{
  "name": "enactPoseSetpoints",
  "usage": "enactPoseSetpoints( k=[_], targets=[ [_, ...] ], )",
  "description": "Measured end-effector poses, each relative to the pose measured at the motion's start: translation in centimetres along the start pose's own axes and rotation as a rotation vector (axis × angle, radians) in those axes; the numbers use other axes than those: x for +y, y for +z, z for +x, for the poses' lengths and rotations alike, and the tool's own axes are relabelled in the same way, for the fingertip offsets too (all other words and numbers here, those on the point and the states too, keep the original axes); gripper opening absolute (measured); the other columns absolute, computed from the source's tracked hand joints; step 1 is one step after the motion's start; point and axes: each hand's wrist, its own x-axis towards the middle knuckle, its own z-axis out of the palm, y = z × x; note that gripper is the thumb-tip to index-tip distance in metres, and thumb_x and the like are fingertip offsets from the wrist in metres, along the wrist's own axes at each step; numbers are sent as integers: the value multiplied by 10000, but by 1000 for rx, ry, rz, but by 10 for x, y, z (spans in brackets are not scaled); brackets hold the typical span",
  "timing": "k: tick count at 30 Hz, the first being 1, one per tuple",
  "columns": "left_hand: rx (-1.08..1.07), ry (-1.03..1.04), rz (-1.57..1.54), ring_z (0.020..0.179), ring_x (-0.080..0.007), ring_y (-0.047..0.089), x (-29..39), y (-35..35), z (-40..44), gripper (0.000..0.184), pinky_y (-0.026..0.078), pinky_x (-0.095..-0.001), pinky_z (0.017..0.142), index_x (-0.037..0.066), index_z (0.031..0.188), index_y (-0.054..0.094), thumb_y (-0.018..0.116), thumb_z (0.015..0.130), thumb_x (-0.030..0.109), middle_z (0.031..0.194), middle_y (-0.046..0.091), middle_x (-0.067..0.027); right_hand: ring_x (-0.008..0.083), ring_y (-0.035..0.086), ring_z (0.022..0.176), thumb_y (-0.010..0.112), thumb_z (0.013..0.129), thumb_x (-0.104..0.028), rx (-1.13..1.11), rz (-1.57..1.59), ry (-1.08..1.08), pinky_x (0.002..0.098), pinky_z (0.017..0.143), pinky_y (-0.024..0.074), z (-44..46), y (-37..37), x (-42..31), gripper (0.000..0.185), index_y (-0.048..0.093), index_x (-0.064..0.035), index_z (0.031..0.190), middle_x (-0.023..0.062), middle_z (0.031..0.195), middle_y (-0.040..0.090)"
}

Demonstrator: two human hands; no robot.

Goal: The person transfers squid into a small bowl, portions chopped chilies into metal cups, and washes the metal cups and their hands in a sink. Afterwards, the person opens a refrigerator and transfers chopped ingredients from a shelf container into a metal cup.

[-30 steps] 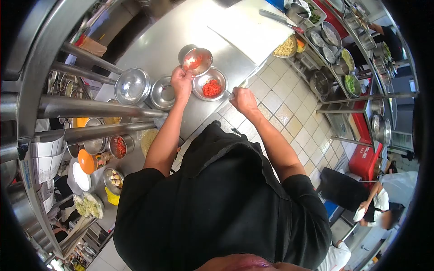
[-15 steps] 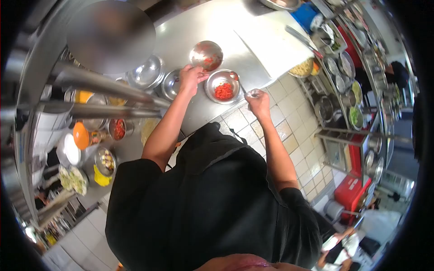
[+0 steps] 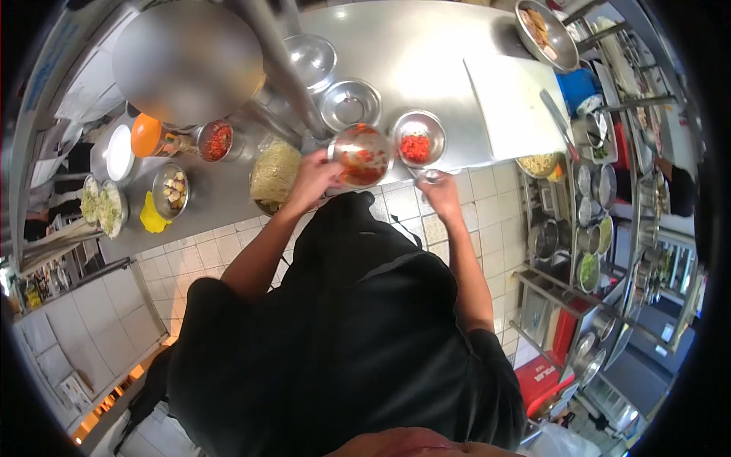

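Note:
My left hand [image 3: 318,180] grips the rim of a steel bowl [image 3: 362,155] smeared inside with red sauce and bits of chopped red food. This bowl is tilted and held near the counter's front edge. Just right of it, a second steel bowl [image 3: 431,129] stands on the counter with a heap of chopped red food [image 3: 415,148] inside. Below that bowl, my right hand [image 3: 442,198] is closed around the handle of a spoon [image 3: 416,174], whose head I cannot make out clearly.
Behind the held bowl stands another steel bowl [image 3: 351,104]. A white cutting board [image 3: 518,107] with a knife [image 3: 560,122] lies to the right. At left are bagged noodles [image 3: 275,174], a container of red food [image 3: 216,141] and a yellow cloth [image 3: 154,214]. Metal posts [image 3: 283,65] cross the upper left.
The camera view has turned. My left hand has brought the smeared bowl from behind the other bowl to its left, closer to me. My right hand stays beside the bowl of red food.

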Motion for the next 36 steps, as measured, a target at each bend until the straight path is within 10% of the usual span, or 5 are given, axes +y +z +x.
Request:
enactPoseSetpoints(
  k=[21,27,34,36],
  targets=[
    [-27,-119,62,558,-140,577,-8,22,39,92,575,-307,565,-27,860,561,574,797,38,722,572,-70,297,647,622,740,754,-218,350,-203,50,384,620,483,44,-17,27,284,663,52,796,189,648,644],
    [8,127,356,562,-141,604,2,34,48,99,561,-286,535,-6,736,531,596,779,55,679,567,-53,288,646,642,745,758,-192,404,-266,3,387,623,483,35,-21,28,272,656,58,815,182,672,650],
    [-64,152,293,596,-81,572,3,31,49,144,482,-221,490,12,941,625,638,829,102,755,633,-30,270,644,621,772,729,-260,434,-183,167,401,619,506,17,-44,73,345,648,44,834,199,662,636],
    [-52,117,325,580,-88,573,25,57,33,80,501,-232,487,16,914,614,592,844,48,747,620,-37,146,574,506,738,777,-200,534,27,27,322,510,486,-6,-50,63,235,656,-1,870,73,585,613]
  ],
)
